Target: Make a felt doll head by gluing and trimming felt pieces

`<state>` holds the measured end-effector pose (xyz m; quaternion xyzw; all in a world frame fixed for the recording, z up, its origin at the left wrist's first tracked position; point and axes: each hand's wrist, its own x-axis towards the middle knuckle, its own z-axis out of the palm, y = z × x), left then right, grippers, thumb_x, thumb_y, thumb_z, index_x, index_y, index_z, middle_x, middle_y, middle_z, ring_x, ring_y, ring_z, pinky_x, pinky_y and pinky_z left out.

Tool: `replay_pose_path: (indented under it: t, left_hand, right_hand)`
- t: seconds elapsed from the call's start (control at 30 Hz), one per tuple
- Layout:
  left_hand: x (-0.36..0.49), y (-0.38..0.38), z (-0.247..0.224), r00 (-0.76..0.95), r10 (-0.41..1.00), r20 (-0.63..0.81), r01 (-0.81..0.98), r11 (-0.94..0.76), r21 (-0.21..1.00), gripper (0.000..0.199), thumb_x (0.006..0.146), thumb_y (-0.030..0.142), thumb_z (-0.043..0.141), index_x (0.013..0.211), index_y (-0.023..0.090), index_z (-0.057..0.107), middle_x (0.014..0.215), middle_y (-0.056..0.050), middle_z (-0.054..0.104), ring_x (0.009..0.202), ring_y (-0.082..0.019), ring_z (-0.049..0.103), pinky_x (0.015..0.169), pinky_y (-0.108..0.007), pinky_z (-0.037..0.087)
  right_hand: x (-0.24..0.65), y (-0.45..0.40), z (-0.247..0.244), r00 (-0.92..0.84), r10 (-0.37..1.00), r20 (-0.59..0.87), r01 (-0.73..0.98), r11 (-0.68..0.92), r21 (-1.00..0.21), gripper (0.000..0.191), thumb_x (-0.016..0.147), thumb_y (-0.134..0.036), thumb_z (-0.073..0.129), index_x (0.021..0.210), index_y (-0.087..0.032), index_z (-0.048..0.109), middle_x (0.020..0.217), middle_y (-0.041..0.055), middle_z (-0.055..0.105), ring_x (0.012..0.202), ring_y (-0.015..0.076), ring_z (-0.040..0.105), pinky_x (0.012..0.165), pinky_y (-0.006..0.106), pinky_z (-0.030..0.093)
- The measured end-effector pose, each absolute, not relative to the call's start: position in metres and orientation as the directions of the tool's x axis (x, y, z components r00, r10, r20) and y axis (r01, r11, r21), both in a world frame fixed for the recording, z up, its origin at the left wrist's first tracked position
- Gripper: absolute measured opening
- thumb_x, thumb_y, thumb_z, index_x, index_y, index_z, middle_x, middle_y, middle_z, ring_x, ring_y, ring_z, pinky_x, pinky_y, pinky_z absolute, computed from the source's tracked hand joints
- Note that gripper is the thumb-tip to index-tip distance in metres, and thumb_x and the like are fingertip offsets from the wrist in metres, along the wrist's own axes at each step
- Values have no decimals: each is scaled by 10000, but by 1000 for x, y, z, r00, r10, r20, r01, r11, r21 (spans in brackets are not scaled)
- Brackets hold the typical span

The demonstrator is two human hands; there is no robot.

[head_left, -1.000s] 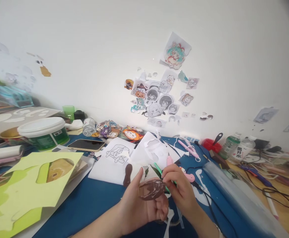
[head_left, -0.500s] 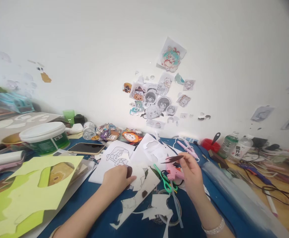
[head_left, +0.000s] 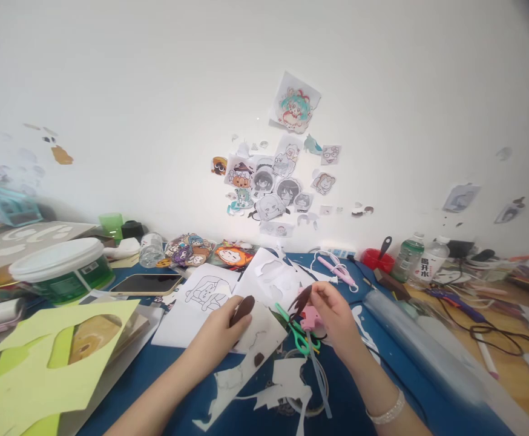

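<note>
Between the thumb and fingers of my left hand [head_left: 221, 327] is a dark brown oval cutout [head_left: 243, 309], tilted up. My right hand [head_left: 335, 312] pinches another dark brown cutout [head_left: 301, 300] with jagged, pointed ends. Below it lies a pink glue gun [head_left: 310, 318], partly hidden, with a translucent glue stick [head_left: 319, 375] running toward me. Green-handled scissors [head_left: 299, 336] rest beside the glue gun. White paper scraps [head_left: 264, 339] lie between my hands. Behind my left hand is a white sheet with a line drawing of a cartoon figure [head_left: 207, 293].
Yellow-green cut sheets [head_left: 65, 363] cover the left side, near a phone [head_left: 146, 284] and a white-lidded tub [head_left: 60, 272]. A rolled clear plastic sheet [head_left: 423, 345] lies right, by bottles [head_left: 428, 263] and a red bowl [head_left: 377, 260]. Drawings [head_left: 269, 184] hang on the wall.
My left hand has lifted and turned, so the brown oval now shows more fully. The brown piece in my right hand has rotated from flat to slanting downward. The view has shifted slightly right.
</note>
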<state>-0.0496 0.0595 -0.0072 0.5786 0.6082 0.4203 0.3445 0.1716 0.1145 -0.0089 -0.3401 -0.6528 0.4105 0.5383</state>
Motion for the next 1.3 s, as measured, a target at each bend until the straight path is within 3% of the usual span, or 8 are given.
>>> replay_pose_path:
  t: [0.13, 0.27, 0.47, 0.8, 1.03, 1.3]
  left_hand:
    - [-36, 55, -6, 22, 988, -154, 63, 152, 986, 500, 710, 420, 618, 1154, 270, 445, 749, 0, 538, 635, -193, 568, 509, -320, 520]
    - [-26, 49, -1, 158, 967, -201, -76, 215, 974, 471, 766, 496, 536, 1170, 269, 455, 794, -35, 598, 734, -231, 610, 564, -367, 561]
    - [-17, 45, -4, 154, 962, -224, -95, 240, 966, 481, 775, 570, 468, 1142, 259, 486, 1043, -82, 588, 825, -270, 594, 550, -393, 561]
    - [-11, 45, -7, 116, 957, -265, -174, 282, 943, 414, 777, 565, 477, 1081, 284, 454, 886, -37, 607, 773, -231, 596, 620, -442, 561]
    - [-8, 42, -5, 128, 969, -210, -199, 233, 952, 445, 781, 558, 483, 1150, 316, 424, 1094, -66, 570, 856, -263, 604, 629, -463, 558]
    - [-8, 41, -1, 115, 973, -199, -187, 218, 958, 481, 759, 555, 516, 1140, 270, 448, 933, -54, 630, 695, -222, 618, 540, -349, 535]
  right_hand:
    - [167, 108, -6, -330, 886, 327, 88, 374, -923, 218, 849, -392, 486, 779, -189, 523, 682, -19, 491, 611, 124, 471, 539, 226, 369]
    - [163, 105, -4, -436, 855, 280, 210, 399, -893, 167, 857, -315, 450, 763, -191, 509, 665, -34, 441, 588, 111, 406, 541, 226, 328]
    - [162, 104, -2, -483, 816, 319, 370, 520, -770, 137, 846, -170, 411, 751, -199, 504, 691, -25, 489, 662, 136, 447, 624, 254, 343]
    - [162, 99, -3, -477, 823, 306, 433, 524, -733, 142, 865, -181, 400, 799, -213, 521, 780, 3, 561, 751, 173, 506, 657, 281, 385]
    - [162, 101, -1, -454, 824, 339, 430, 536, -727, 150, 859, -166, 407, 777, -205, 526, 773, 4, 570, 759, 171, 508, 647, 275, 375]
    - [159, 99, -3, -441, 822, 361, 434, 547, -716, 158, 857, -180, 416, 796, -211, 559, 786, 12, 594, 760, 173, 536, 677, 288, 408]
